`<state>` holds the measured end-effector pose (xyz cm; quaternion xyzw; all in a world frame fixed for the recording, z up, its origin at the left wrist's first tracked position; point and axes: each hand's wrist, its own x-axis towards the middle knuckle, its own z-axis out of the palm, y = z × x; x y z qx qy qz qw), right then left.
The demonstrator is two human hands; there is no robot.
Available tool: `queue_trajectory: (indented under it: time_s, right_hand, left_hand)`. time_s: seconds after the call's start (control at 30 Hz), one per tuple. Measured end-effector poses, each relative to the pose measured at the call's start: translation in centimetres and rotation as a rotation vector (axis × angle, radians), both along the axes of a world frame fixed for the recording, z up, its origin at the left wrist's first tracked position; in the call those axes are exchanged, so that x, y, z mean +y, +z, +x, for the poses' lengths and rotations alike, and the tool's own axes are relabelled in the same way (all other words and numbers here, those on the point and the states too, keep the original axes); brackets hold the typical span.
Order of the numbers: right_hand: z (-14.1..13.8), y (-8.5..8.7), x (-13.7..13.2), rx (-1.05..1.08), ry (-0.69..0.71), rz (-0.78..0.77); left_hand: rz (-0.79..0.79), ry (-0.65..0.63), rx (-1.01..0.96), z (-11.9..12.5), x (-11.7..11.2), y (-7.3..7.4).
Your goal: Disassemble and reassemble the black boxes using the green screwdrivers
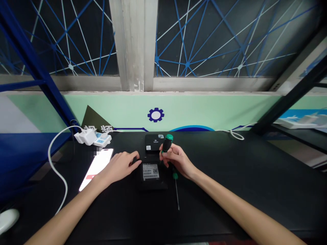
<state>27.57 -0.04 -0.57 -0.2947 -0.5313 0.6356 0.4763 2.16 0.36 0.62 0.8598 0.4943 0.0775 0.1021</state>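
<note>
- At the middle of the black desk (230,200), the labelled black device (153,184) is lying flat, its white label facing up, right between the two hands.
- Over on its right, the right hand (177,158) is working in close, fingers pinching a green-and-black screwdriver (167,145) whose handle is leaning up and away to the right.
- Its tip is pointing down near the device's far right corner; whether it is touching, I can't tell.
- Across on the left, the left hand (125,165) is hovering or resting by the far left corner, thumb and forefinger standing slightly apart, no object showing between them.
- Just below the right hand, a second screwdriver (175,175) is lying with its shaft pointing toward the person.
- Behind the device, a black box (152,144) with stickers is sitting partly behind the right hand.
- Beside the left forearm, a lit phone (99,166) is lying near a white power strip (102,140).
</note>
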Motion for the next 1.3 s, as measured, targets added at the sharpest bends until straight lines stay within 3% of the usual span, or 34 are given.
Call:
queue_trajectory:
  time_s: [1.3]
  right_hand:
    - [0.14, -0.24, 0.29, -0.031, 0.004, 0.018]
  left_hand:
    - [0.007, 0.003, -0.001, -0.11, 0.11, -0.32]
